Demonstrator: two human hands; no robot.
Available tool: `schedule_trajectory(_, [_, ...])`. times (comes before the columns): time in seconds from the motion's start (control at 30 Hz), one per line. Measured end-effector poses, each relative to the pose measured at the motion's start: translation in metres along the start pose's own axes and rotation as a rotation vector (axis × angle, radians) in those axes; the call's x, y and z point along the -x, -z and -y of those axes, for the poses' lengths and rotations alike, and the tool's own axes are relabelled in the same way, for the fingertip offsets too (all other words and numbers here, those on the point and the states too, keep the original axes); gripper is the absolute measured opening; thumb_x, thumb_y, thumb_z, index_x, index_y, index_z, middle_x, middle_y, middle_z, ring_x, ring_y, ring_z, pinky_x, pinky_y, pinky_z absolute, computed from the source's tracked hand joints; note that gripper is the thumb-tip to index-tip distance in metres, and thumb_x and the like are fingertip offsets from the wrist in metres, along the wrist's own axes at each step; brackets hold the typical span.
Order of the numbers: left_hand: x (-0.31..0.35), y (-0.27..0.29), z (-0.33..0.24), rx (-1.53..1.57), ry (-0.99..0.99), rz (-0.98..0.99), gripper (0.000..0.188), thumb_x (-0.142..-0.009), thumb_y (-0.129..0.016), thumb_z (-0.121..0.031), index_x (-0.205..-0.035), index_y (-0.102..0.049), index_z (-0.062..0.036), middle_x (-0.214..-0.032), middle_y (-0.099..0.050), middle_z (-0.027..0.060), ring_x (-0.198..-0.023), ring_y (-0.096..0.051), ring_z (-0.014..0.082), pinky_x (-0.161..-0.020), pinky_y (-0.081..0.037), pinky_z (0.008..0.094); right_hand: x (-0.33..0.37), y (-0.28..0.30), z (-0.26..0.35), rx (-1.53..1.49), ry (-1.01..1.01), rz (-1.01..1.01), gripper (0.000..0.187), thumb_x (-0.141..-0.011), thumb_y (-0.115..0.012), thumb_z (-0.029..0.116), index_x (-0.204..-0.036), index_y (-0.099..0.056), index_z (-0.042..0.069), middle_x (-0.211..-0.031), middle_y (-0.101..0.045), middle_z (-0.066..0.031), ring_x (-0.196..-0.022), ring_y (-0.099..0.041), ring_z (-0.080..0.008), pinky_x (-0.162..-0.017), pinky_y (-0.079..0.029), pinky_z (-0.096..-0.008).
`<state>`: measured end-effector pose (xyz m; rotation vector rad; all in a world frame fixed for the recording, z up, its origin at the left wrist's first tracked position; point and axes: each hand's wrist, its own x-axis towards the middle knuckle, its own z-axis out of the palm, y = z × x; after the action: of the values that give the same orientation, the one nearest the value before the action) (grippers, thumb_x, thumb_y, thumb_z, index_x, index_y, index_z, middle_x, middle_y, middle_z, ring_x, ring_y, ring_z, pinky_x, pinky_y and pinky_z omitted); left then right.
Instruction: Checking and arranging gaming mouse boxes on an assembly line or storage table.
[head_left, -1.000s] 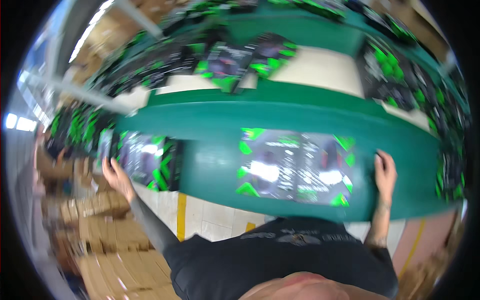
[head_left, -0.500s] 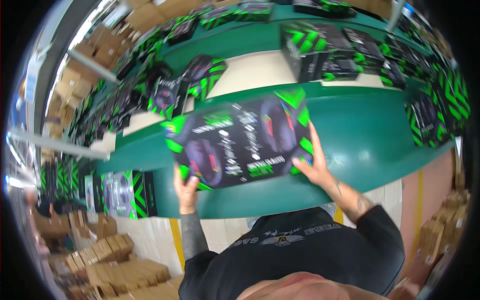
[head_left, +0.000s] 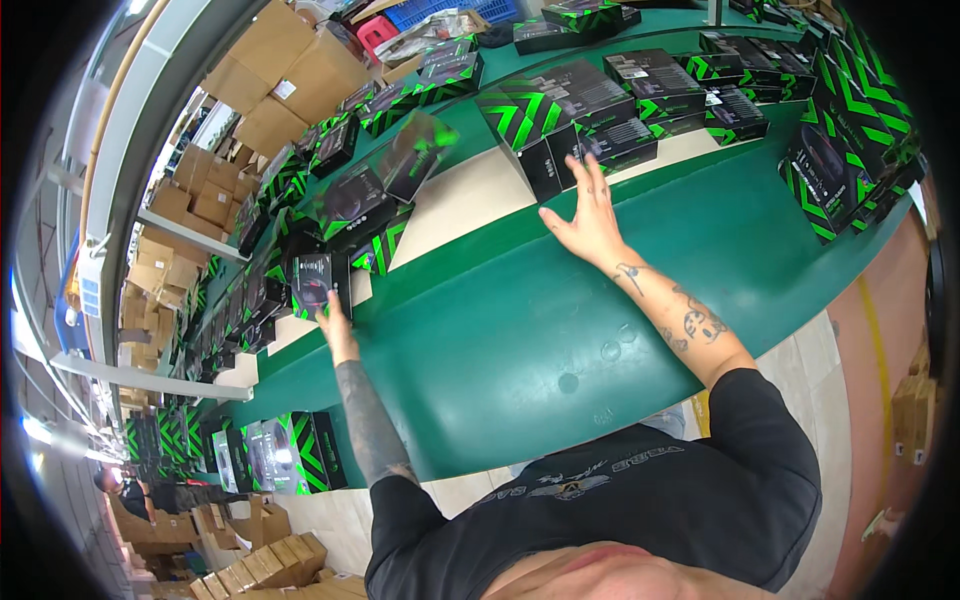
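My left hand is at the lower edge of a small black box with a computer mouse pictured on it. Its thumb lies against the box and the other fingers are partly hidden, so the grip looks closed on that edge. My right hand is open with fingers spread and holds nothing. Its fingertips are by the front corner of a large black-and-green box; whether they touch it I cannot tell. Left of that, a blurred black-and-green box leans on a box with a mouse picture.
A curved green table spreads before me. Similar boxes stand in rows along its far side, with a tall stack at right and boxes at left. A metal post and rail cross at left. Brown cartons lie beyond.
The large box that both hands held is out of them. My left hand has moved to the small box, and my right hand has reached away toward the far boxes. The view has shifted.
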<state>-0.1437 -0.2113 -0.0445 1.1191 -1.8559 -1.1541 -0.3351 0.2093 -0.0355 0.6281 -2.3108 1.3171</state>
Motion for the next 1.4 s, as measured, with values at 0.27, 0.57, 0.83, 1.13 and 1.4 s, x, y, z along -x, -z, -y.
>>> schedule_trajectory(0.27, [0.0, -0.056, -0.012, 0.067, -0.154, -0.063, 0.082, -0.08, -0.06, -0.051, -0.138, -0.028, -0.0031, -0.143, -0.018, 0.0257, -0.131, -0.026, 0.0335, -0.104, -0.026, 0.0407, -0.074, -0.033, 0.01, 0.2, -0.034, -0.086, 0.104, -0.055, -0.08, 0.04, -0.139, -0.024, 0.017, -0.143, -0.012, -0.0247, -0.126, -0.027, -0.0462, -0.101, -0.033, -0.0483])
schedule_trajectory(0.57, [0.168, -0.083, -0.073, 0.244, -0.178, 0.441, 0.052, -0.088, -0.06, -0.023, -0.13, -0.037, -0.0044, -0.119, -0.053, 0.018, -0.112, -0.05, 0.0216, -0.092, -0.042, 0.0326, -0.077, 0.019, -0.027, -0.88, -0.529, -0.079, 0.065, -0.062, -0.074, 0.026, -0.118, -0.045, 0.008, -0.113, -0.049, -0.014, -0.105, -0.049, -0.0287, -0.085, -0.044, -0.0396])
schedule_trajectory(0.83, [0.24, -0.113, -0.077, 1.028, 0.437, 0.837, 0.069, -0.083, -0.064, -0.033, -0.135, -0.029, -0.0058, -0.131, -0.041, 0.0097, -0.126, -0.035, 0.0244, -0.103, -0.031, 0.0446, 0.066, 0.059, 0.035, -0.556, 0.078, 0.075, 0.081, -0.062, -0.079, 0.028, -0.128, -0.038, 0.005, -0.126, -0.039, -0.0142, -0.119, -0.038, -0.0221, -0.1, -0.031, -0.035])
schedule_trajectory(1.13, [0.264, -0.057, -0.045, 0.885, 0.126, 0.766, 0.065, -0.066, -0.074, -0.001, -0.122, -0.041, 0.0, -0.115, -0.054, 0.0121, -0.106, -0.053, 0.0243, -0.092, -0.044, 0.0377, 0.045, 0.1, 0.04, -0.691, -0.121, 0.737, 0.078, -0.068, -0.079, 0.014, -0.13, -0.035, 0.0, -0.116, -0.053, -0.0125, -0.108, -0.051, -0.0191, -0.093, -0.039, -0.0294])
schedule_trajectory(1.4, [0.237, 0.035, -0.038, 0.122, -0.663, 0.667, 0.017, -0.078, -0.054, -0.006, -0.088, -0.066, -0.0119, -0.138, -0.036, 0.0237, -0.132, -0.028, 0.0393, -0.109, -0.019, 0.0452, 0.028, 0.15, 0.006, -0.213, 0.24, 0.747, 0.046, -0.056, -0.056, -0.006, -0.097, -0.063, 0.013, -0.124, -0.053, -0.009, -0.124, -0.04, -0.0319, -0.11, -0.014, -0.0486])
